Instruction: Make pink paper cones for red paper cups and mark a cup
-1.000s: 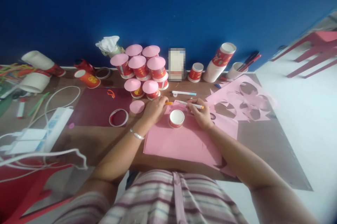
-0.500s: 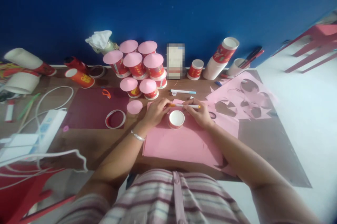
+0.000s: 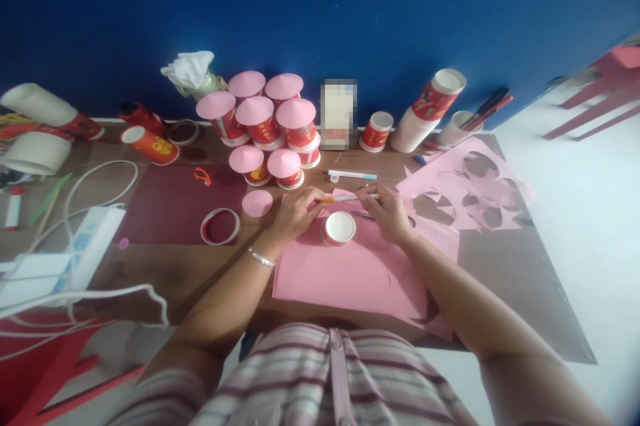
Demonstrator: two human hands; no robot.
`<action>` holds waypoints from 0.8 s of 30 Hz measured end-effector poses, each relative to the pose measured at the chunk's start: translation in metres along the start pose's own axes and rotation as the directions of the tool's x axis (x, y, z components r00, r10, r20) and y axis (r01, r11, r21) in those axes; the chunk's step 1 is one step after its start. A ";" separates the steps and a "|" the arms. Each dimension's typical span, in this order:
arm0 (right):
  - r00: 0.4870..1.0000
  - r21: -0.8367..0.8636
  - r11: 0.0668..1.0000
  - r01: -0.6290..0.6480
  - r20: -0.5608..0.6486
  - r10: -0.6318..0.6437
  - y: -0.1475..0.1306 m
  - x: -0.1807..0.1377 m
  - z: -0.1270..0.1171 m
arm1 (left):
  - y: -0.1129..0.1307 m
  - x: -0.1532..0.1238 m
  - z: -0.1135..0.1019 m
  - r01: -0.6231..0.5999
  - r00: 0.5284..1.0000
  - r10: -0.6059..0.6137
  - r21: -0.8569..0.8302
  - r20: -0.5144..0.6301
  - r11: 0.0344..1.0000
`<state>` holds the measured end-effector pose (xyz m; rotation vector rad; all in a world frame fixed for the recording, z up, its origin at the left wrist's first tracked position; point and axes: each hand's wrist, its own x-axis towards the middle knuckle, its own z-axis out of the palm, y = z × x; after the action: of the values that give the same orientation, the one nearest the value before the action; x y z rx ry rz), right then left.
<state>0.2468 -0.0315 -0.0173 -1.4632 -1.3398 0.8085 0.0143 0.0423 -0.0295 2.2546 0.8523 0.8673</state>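
Observation:
Both hands meet on a white pen with an orange end (image 3: 349,197), held level just above the table. My left hand (image 3: 295,214) pinches its orange end; my right hand (image 3: 389,214) grips the other end. Right below the pen a small red paper cup (image 3: 339,227) stands mouth-down on a pink paper sheet (image 3: 360,273). A loose pink paper disc (image 3: 257,203) lies left of my left hand.
Several red cups capped with pink discs (image 3: 261,121) are stacked at the back, by a blue wall. Cut pink paper scraps (image 3: 465,189) lie right. A tape ring (image 3: 220,226), a blue-tipped pen (image 3: 350,175), a cup sleeve (image 3: 427,109) and a white power strip (image 3: 90,239) surround the sheet.
The hands stayed on the pen and drew slightly closer over the cup. The view shifted a little; the cup appears slightly right of before.

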 end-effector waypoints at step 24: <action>0.943 -0.774 0.542 0.329 0.237 -0.233 0.021 0.067 0.002 | -0.002 0.001 0.003 -0.017 1.000 0.017 0.135 -0.003 0.991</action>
<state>0.2638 0.0358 -0.0293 -1.8036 -2.1322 -0.0072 0.0160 0.0436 -0.0323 2.3804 0.9201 0.8450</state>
